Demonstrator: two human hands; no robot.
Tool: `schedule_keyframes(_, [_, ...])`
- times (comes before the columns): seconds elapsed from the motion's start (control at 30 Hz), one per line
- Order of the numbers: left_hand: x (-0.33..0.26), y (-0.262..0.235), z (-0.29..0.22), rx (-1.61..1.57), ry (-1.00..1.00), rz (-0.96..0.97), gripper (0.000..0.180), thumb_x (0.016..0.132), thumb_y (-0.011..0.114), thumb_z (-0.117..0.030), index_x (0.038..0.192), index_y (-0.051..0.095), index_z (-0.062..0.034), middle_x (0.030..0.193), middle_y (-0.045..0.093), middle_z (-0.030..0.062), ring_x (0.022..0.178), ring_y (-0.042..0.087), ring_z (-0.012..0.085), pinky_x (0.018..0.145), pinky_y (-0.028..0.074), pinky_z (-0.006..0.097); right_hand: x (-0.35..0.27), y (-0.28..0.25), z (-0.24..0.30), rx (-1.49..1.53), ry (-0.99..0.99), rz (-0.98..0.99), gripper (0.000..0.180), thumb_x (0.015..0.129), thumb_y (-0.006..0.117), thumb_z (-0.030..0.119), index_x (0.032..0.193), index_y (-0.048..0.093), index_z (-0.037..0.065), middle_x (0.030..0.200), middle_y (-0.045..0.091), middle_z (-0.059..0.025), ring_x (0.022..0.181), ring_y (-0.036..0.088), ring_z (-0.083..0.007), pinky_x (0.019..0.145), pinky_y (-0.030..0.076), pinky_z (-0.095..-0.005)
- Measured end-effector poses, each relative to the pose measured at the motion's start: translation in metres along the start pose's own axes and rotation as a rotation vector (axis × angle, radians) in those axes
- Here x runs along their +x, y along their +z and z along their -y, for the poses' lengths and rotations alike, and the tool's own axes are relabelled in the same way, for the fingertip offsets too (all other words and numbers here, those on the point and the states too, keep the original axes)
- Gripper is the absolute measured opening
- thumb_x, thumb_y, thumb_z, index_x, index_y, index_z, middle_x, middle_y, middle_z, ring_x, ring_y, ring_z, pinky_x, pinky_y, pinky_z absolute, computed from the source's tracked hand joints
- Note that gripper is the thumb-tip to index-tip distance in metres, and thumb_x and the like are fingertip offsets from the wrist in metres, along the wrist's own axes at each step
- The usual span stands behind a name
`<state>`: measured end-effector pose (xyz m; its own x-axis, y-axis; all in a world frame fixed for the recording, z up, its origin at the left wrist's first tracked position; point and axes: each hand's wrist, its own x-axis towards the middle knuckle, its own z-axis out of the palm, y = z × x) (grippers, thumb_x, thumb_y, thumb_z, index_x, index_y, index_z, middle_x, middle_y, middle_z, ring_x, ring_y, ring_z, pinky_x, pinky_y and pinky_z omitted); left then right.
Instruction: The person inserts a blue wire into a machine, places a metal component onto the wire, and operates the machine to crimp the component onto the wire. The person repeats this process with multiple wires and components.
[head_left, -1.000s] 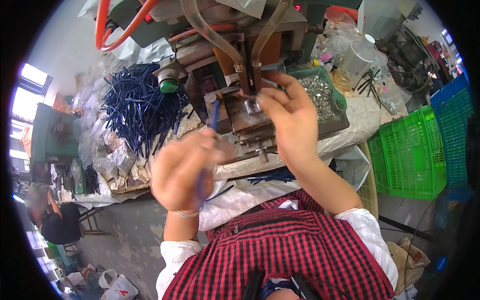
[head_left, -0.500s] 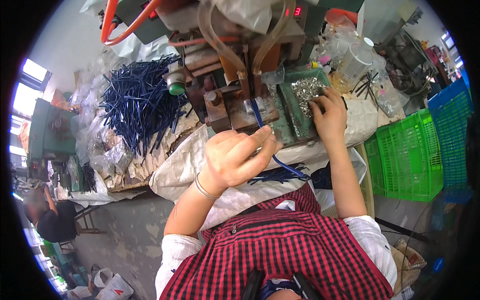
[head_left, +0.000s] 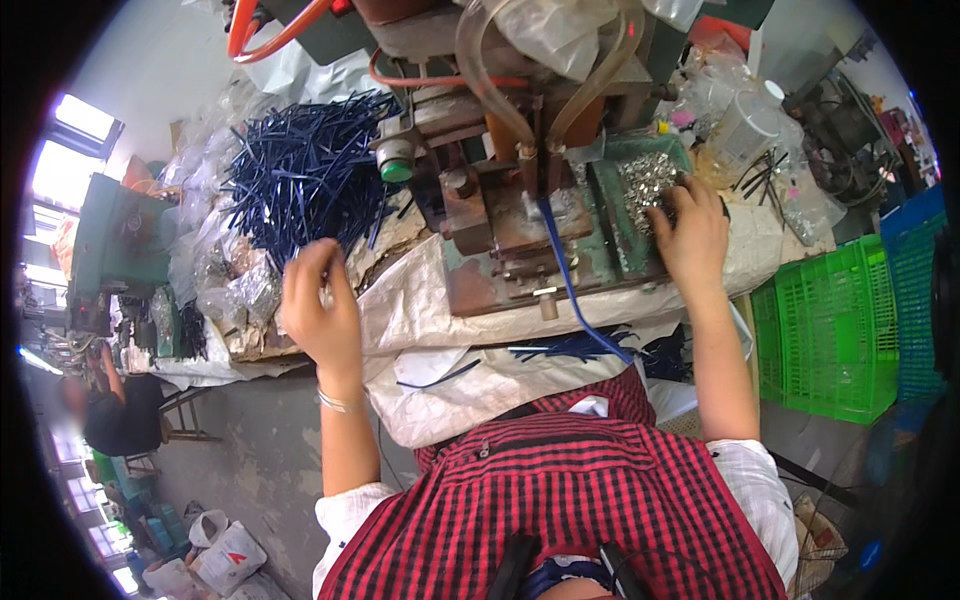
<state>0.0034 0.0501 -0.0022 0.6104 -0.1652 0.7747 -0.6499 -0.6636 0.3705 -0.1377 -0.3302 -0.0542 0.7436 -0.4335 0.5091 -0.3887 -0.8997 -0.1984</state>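
Observation:
At the lower edge of a pile of dark blue strips [head_left: 300, 170], my left hand [head_left: 322, 310] has its thumb and fingers curled together at the tips. What lies between them is too small to make out. My right hand [head_left: 695, 240] rests at a green tray [head_left: 610, 220], thumb and fingers apart over small shiny metal pieces [head_left: 650, 185]. Between the hands, a blue strip [head_left: 562, 265] has its upper end under the head of a bench press [head_left: 505, 205]. Its free end hangs over the table's front edge, touched by neither hand.
More blue strips [head_left: 575, 347] lie on white sheeting at my lap. A green-capped knob [head_left: 396, 170] juts from the press's left side. A clear plastic jar [head_left: 745, 125] stands beyond the tray; green crates [head_left: 835, 330] are at the right. Another person [head_left: 120, 410] sits far left.
My left hand has let go of the blue strip at the press and moved left to the pile. My right hand stays at the tray. The view has shifted slightly.

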Motion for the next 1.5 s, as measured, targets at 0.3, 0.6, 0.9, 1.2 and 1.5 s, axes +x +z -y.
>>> schedule_keyframes(0.3, [0.016, 0.108, 0.064, 0.593, 0.111, 0.31, 0.012, 0.075, 0.078, -0.02, 0.078, 0.073, -0.0095, 0.086, 0.063, 0.0053, 0.091, 0.061, 0.0274, 0.077, 0.048, 0.042, 0.013, 0.019, 0.008, 0.198, -0.033, -0.139, 0.012, 0.082, 0.072, 0.006, 0.094, 0.075, 0.005, 0.099, 0.073, -0.0122, 0.097, 0.068, -0.0339, 0.086, 0.054, -0.0438])
schedule_keyframes(0.6, [-0.021, 0.065, 0.109, 0.373, -0.117, 0.432, 0.013, 0.083, 0.073, -0.017, 0.078, 0.07, -0.0055, 0.083, 0.065, 0.0103, 0.082, 0.066, 0.0324, 0.071, 0.052, 0.045, -0.018, 0.018, -0.004, 0.87, 0.411, -0.187, 0.009, 0.098, 0.062, 0.005, 0.104, 0.069, 0.002, 0.09, 0.067, -0.0012, 0.084, 0.062, -0.0104, 0.077, 0.051, -0.0273])
schedule_keyframes(0.9, [-0.021, 0.044, 0.058, -0.595, -0.621, 0.161, 0.021, 0.096, 0.071, -0.002, 0.117, 0.071, -0.0008, 0.086, 0.065, -0.0029, 0.071, 0.059, 0.0045, 0.063, 0.045, 0.018, 0.008, 0.025, 0.01, 0.837, 0.389, -0.279, 0.006, 0.093, 0.067, 0.008, 0.096, 0.066, 0.003, 0.08, 0.067, -0.0016, 0.071, 0.061, -0.0108, 0.068, 0.05, -0.0275])
schedule_keyframes(1.2, [0.034, 0.002, -0.128, -0.845, 0.534, 0.719, 0.018, 0.076, 0.076, 0.004, 0.092, 0.07, -0.0023, 0.087, 0.073, 0.0132, 0.079, 0.071, 0.0263, 0.07, 0.056, 0.033, -0.021, 0.004, -0.004, 0.418, 0.35, -0.114, 0.014, 0.094, 0.068, 0.015, 0.096, 0.07, 0.002, 0.079, 0.072, -0.0048, 0.07, 0.067, -0.0133, 0.069, 0.053, -0.0303])
schedule_keyframes(1.5, [0.032, -0.006, -0.097, -1.086, -0.29, 0.296, 0.008, 0.095, 0.067, 0.006, 0.09, 0.061, 0.0034, 0.094, 0.072, 0.0139, 0.082, 0.067, 0.0177, 0.077, 0.053, 0.028, 0.016, 0.004, 0.03, 1.381, 0.516, -0.026, 0.02, 0.099, 0.066, 0.011, 0.107, 0.074, -0.005, 0.101, 0.076, -0.0102, 0.083, 0.07, -0.0156, 0.079, 0.054, -0.0276])
